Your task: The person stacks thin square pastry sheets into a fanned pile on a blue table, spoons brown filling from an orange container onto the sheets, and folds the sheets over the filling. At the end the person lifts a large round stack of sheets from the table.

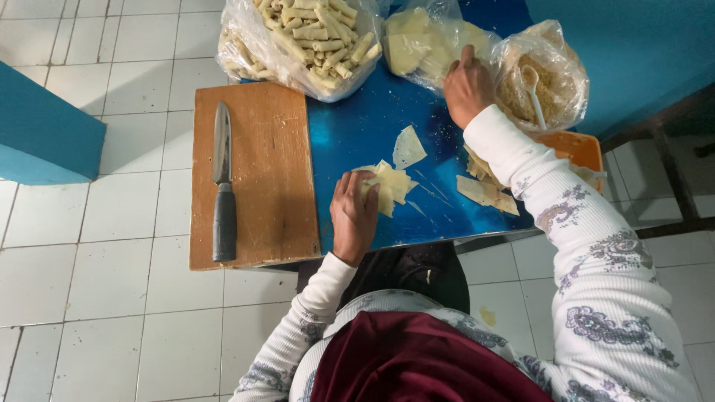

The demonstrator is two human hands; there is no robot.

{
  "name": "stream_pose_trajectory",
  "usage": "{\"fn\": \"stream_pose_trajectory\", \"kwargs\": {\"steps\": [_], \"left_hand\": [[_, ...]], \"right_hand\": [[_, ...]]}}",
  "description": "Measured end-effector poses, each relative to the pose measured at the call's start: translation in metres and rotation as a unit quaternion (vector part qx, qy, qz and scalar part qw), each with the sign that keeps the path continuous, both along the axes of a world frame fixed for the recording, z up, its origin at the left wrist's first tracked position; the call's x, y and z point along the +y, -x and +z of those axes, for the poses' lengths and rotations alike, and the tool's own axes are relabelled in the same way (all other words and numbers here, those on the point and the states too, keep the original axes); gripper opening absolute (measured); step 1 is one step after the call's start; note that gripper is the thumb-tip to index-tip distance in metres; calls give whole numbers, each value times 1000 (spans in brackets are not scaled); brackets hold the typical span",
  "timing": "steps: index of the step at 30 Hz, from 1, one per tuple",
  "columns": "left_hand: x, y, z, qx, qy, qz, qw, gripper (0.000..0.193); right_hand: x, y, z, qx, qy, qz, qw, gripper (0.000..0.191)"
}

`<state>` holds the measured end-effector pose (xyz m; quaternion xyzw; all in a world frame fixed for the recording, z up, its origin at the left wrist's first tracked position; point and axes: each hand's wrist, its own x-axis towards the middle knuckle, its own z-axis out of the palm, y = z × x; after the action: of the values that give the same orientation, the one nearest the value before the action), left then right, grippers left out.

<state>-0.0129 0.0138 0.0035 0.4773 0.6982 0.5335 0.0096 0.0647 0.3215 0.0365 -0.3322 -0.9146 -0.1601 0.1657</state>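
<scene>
- Head view: my left hand lies flat on the blue bench, its fingers pressed together on the near edge of a small pile of pale wrapper pieces. The pile is right under and just beyond those fingertips.
- My right hand reaches into the clear bag of wrapper sheets; its fingers are curled into the bag's mouth, and I cannot tell whether they pinch a sheet.
- Risk, as I judge it: the thin sheets could tear or come out stuck together if I tug too fast.
- My right sleeve hangs over loose wrapper scraps just behind that hand, so it could sweep them off the bench edge.
- The bag of filling with a white spoon sits just right of my right fingers; a bump could tip it.
- The knife rests on the wooden board, well left of my left fingers, and the board overhangs the bench, so a knock could drop it.
</scene>
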Motion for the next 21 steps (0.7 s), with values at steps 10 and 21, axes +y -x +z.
{"fn": "stream_pose_trajectory", "kwargs": {"steps": [10, 21], "left_hand": [[-3, 1, -3, -78, -10, 25, 997, 44], [-3, 6, -3, -17, -7, 20, 1000, 51]], "right_hand": [[-31, -35, 34, -12, 4, 58, 998, 25], [-107, -29, -5, 85, 138, 327, 931, 55]]}}
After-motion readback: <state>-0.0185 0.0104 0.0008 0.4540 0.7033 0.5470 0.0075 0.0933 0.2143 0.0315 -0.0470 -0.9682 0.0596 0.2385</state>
